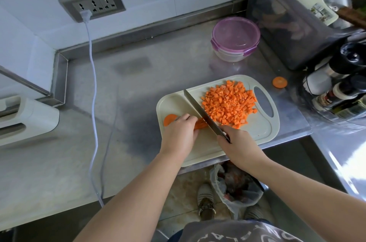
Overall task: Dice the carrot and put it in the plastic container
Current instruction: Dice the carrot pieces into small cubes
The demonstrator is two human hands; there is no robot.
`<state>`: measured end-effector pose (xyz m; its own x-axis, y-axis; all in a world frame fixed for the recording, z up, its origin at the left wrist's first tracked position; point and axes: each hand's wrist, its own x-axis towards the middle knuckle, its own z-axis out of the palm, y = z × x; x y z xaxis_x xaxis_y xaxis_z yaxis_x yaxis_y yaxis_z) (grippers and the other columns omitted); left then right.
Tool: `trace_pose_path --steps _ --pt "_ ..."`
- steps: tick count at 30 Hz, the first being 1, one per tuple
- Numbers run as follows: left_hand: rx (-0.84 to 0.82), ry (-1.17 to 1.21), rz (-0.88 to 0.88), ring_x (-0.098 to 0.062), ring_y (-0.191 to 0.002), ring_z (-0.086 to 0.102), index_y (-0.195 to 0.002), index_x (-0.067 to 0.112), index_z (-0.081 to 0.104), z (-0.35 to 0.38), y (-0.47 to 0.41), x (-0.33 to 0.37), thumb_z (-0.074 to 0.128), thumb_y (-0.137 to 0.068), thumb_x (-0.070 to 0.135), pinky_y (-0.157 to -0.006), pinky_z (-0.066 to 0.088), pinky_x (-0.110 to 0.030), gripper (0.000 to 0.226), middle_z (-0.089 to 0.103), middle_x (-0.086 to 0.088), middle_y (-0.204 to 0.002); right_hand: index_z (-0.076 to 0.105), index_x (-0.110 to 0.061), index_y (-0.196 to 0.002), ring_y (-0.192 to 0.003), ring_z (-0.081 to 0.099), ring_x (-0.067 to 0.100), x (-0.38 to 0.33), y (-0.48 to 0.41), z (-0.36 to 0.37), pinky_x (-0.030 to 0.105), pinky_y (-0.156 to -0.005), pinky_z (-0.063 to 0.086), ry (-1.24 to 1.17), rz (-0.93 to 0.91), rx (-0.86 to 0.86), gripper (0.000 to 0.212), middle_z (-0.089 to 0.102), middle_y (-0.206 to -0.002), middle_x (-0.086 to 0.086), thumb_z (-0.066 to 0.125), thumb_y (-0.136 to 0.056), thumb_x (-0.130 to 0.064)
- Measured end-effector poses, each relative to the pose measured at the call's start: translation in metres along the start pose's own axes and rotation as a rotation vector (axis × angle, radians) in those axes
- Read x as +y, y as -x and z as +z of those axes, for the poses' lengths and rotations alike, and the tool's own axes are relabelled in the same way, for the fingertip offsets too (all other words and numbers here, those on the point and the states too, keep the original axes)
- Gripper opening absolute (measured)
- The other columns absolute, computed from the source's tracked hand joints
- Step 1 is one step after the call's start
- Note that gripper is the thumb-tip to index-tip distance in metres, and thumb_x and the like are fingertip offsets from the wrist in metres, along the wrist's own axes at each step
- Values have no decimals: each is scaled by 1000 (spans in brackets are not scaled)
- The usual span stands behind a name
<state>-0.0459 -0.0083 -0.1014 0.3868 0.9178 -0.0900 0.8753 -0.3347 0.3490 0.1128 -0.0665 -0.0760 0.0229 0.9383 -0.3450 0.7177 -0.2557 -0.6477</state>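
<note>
Carrot sticks (201, 124) lie on the pale cutting board (263, 129), held down by the curled, close-set fingers of the left hand (179, 132). The right hand (235, 142) is wrapped round the knife (202, 112), its blade slanting across them. Diced carrot (229, 101) is heaped beside the blade, and the lidded plastic container (235, 38) sits well behind on the counter (138, 87).

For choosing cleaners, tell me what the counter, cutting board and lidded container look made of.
Counter: brushed stainless steel; grey sheen, blurred reflections. Cutting board: probably plastic, matte cream, with a moulded groove and handle hole. Container: clear bowl, plastic or perhaps glass; translucent purple lid with clips looks plastic.
</note>
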Motion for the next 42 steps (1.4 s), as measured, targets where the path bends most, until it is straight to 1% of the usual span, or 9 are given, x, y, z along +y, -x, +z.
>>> trace_pose_path --steps 8,15,19,23,28,31,35,38,42 --pt "74 133 -188 -18 -90 60 -103 18 66 3 0 9 63 -87 28 -71 50 -34 19 62 3 -101 55 -17 -128 -82 63 25 -2 0 -1 40 -77 52 -16 5 17 31 68 -95 10 44 -99 -21" --pt "101 170 -251 -19 -91 59 -99 15 67 4 0 11 62 -87 24 -74 50 -36 16 59 2 -102 57 -15 -124 -78 60 22 -2 1 0 36 -72 49 -10 1 10 28 66 -90 7 44 -99 -20" --pt "83 125 -267 -18 -97 58 -107 21 65 0 1 15 60 -88 30 -66 45 -29 21 57 6 -109 57 -16 -124 -77 57 19 -2 0 2 31 -69 46 0 9 10 29 63 -89 4 44 -99 -20" --pt "37 173 -302 -16 -106 57 -126 21 56 -3 5 11 63 -88 30 -74 46 -30 40 50 5 -124 56 -17 -126 -76 58 20 -2 0 2 34 -70 48 -9 16 14 30 64 -88 5 44 -99 -22" --pt "8 210 -314 -16 -109 56 -126 19 56 -4 4 6 66 -87 26 -83 48 -31 42 49 2 -124 53 -18 -131 -75 56 18 -3 -2 2 31 -68 44 6 25 0 34 63 -91 4 43 -100 -23" --pt "5 221 -295 -17 -109 54 -123 16 58 -3 0 6 66 -87 21 -87 46 -29 37 52 0 -123 53 -19 -131 -68 52 13 -3 -4 2 26 -59 39 14 28 -5 33 57 -81 -2 43 -99 -24" --pt "-4 202 -265 -18 -105 56 -119 16 60 -5 -2 6 65 -87 23 -83 49 -31 33 53 1 -119 53 -18 -131 -69 49 11 -3 -6 2 21 -56 33 36 29 -3 34 52 -79 -6 43 -100 -23" --pt "-20 131 -228 -17 -100 58 -118 20 59 -7 0 6 63 -88 29 -72 48 -29 32 51 5 -119 54 -17 -130 -62 45 3 -2 -6 2 15 -52 30 35 19 -12 33 47 -71 -12 43 -100 -22" --pt "-33 53 -185 -17 -99 59 -118 22 58 -9 0 7 59 -90 32 -68 46 -28 30 52 6 -119 57 -17 -123 -54 43 4 -1 -5 1 19 -49 29 31 6 21 28 47 -64 -10 43 -99 -20"
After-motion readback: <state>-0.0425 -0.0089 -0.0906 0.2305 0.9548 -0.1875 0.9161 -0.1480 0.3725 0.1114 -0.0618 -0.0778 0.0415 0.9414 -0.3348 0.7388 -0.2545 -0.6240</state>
